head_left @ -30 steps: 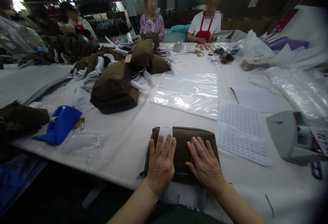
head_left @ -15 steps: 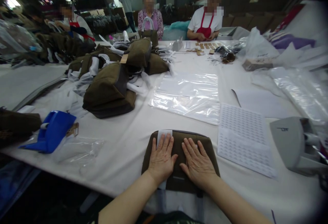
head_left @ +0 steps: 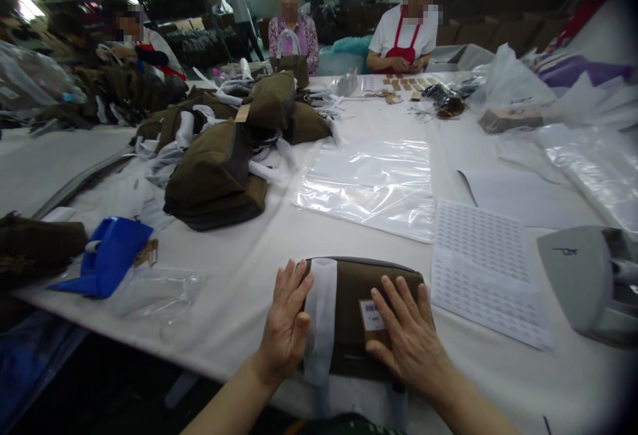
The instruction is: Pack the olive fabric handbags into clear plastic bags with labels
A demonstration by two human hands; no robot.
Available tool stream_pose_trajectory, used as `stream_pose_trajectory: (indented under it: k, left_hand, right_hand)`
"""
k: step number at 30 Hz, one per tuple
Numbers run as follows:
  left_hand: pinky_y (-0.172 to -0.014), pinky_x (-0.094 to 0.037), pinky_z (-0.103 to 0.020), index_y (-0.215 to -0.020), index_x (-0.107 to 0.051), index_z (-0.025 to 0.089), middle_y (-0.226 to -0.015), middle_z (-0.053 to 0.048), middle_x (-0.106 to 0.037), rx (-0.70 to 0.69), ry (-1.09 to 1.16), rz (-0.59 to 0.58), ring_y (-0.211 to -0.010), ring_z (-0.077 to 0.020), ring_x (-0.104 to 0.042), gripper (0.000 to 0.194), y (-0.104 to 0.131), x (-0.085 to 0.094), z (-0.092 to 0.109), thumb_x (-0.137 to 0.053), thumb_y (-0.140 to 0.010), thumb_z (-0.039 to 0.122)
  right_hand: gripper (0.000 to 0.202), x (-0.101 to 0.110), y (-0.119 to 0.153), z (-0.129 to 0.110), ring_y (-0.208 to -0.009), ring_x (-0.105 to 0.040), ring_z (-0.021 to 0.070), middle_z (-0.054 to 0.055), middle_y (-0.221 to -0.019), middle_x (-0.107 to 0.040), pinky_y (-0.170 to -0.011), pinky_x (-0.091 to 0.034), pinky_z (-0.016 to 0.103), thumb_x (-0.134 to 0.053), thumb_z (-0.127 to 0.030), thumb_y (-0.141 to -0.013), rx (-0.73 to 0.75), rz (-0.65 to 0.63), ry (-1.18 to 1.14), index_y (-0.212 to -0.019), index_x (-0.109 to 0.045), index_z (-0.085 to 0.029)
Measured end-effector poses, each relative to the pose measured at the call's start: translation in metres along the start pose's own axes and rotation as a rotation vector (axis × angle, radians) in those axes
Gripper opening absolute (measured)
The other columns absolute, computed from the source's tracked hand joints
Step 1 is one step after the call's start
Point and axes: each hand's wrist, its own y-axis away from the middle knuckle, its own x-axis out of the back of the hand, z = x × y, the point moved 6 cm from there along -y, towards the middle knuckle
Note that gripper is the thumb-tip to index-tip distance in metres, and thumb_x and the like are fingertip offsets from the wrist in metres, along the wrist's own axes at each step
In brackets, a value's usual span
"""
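Observation:
An olive-brown bag [head_left: 351, 282] lies flat on the white-covered table, close to me. A white wrapped strap [head_left: 320, 315] runs down its left part. At the bag's left edge is my left hand [head_left: 285, 322], open, fingers raised and slightly apart. My right hand [head_left: 411, 329] rests open on the bag's right part, fingers spread. Beside its thumb and forefinger shows a tag with a barcode label [head_left: 371, 317], partly covered by the hand. Neither hand grips anything.
Clear plastic bags [head_left: 369, 186] lie beyond the bag. To the right are a printed label sheet [head_left: 491, 275] and a grey tape dispenser [head_left: 578, 282]. At left sit a blue tape dispenser [head_left: 107, 256] and piled olive bags [head_left: 214, 176]. Co-workers [head_left: 403, 40] sit across the table.
My hands have moved apart from the bag's middle, the left to its left edge and the right further right. The barcode tag and more of the white strap now show.

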Motion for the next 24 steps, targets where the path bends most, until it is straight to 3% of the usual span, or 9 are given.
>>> stream_pose_trajectory:
  k: [4, 6, 8, 11, 15, 17, 20, 22, 24]
  left_hand:
    - [-0.105, -0.033, -0.047, -0.115, -0.054, 0.022, -0.126, -0.009, -0.053, 0.005, 0.042, 0.215, -0.125, -0.0236, -0.041, 0.03, -0.031, 0.029, -0.031, -0.036, -0.094, 0.032]
    - [-0.097, -0.041, -0.039, -0.1, -0.06, 0.021, -0.108, -0.006, -0.061, 0.046, 0.042, 0.222, -0.11, -0.0192, -0.053, 0.019, -0.061, 0.026, -0.059, -0.045, -0.091, 0.027]
    - [-0.09, -0.045, -0.033, -0.095, -0.062, 0.02, -0.098, -0.005, -0.064, 0.102, 0.023, 0.081, -0.098, -0.0164, -0.057, 0.018, -0.102, 0.003, -0.087, -0.047, -0.09, 0.028]
    - [-0.087, -0.045, -0.029, -0.092, -0.065, 0.02, -0.093, -0.004, -0.067, 0.107, -0.027, -0.153, -0.093, -0.0154, -0.058, 0.019, -0.165, -0.048, -0.118, -0.051, -0.088, 0.031]
    - [-0.081, -0.047, -0.028, -0.081, -0.068, 0.02, -0.083, -0.002, -0.068, 0.083, -0.118, -0.327, -0.087, -0.0169, -0.06, 0.008, -0.229, -0.109, -0.152, -0.067, -0.076, 0.026]
    - [-0.076, -0.048, -0.029, -0.073, -0.067, 0.017, -0.079, -0.004, -0.067, 0.104, -0.183, -0.43, -0.083, -0.0181, -0.06, 0.012, -0.24, -0.133, -0.173, -0.072, -0.069, 0.027]
    - [-0.076, -0.048, -0.033, -0.072, -0.063, 0.014, -0.08, -0.004, -0.065, 0.118, -0.253, -0.563, -0.083, -0.017, -0.06, 0.021, -0.24, -0.157, -0.2, -0.066, -0.077, 0.034]
    - [-0.081, -0.046, -0.036, -0.078, -0.062, 0.013, -0.086, -0.004, -0.064, 0.109, -0.286, -0.618, -0.087, -0.0166, -0.059, 0.024, -0.238, -0.166, -0.208, -0.056, -0.084, 0.036]
    - [-0.084, -0.045, -0.038, -0.082, -0.06, 0.013, -0.089, -0.004, -0.063, 0.095, -0.316, -0.647, -0.088, -0.0168, -0.059, 0.026, -0.243, -0.169, -0.207, -0.051, -0.088, 0.037]
  right_hand:
    - [0.062, 0.032, -0.017, 0.053, -0.135, -0.018, 0.0346, 0.013, -0.148, -0.022, -0.108, -0.018, 0.057, -0.046, -0.037, -0.09, -0.162, 0.23, -0.139, -0.143, -0.022, -0.017]
    - [0.052, 0.03, -0.037, 0.092, -0.132, -0.028, 0.0274, 0.011, -0.143, -0.033, -0.108, -0.029, 0.047, -0.045, -0.03, -0.091, -0.27, 0.284, -0.22, -0.139, -0.03, -0.018]
    - [0.042, 0.008, -0.069, 0.124, -0.128, -0.038, 0.0209, 0.011, -0.136, -0.043, -0.105, -0.035, 0.04, -0.039, -0.028, -0.093, -0.291, 0.201, -0.245, -0.133, -0.036, -0.016]
    - [0.038, -0.047, -0.127, 0.146, -0.124, -0.043, 0.0148, 0.01, -0.133, -0.048, -0.101, -0.039, 0.033, -0.031, -0.025, -0.095, -0.174, -0.047, -0.159, -0.13, -0.04, -0.015]
    - [0.036, -0.105, -0.175, 0.163, -0.111, -0.055, 0.0179, 0.007, -0.118, -0.061, -0.096, -0.041, 0.034, -0.048, -0.031, -0.089, -0.098, -0.205, 0.024, -0.123, -0.052, -0.02]
    - [0.029, -0.118, -0.169, 0.178, -0.09, -0.064, 0.0211, 0.006, -0.093, -0.069, -0.087, -0.045, 0.037, -0.055, -0.04, -0.085, -0.146, -0.274, 0.131, -0.106, -0.063, -0.021]
    - [0.035, -0.114, -0.133, 0.202, -0.065, -0.064, 0.0233, 0.008, -0.066, -0.066, -0.073, -0.045, 0.039, -0.055, -0.048, -0.082, -0.269, -0.337, 0.272, -0.086, -0.068, -0.016]
    - [0.035, -0.101, -0.113, 0.21, -0.07, -0.063, 0.026, 0.011, -0.065, -0.065, -0.076, -0.043, 0.043, -0.057, -0.046, -0.082, -0.317, -0.335, 0.337, -0.08, -0.068, -0.013]
    - [0.025, -0.087, -0.108, 0.211, -0.088, -0.06, 0.0288, 0.014, -0.082, -0.067, -0.086, -0.039, 0.045, -0.061, -0.038, -0.08, -0.322, -0.304, 0.374, -0.076, -0.068, -0.014]
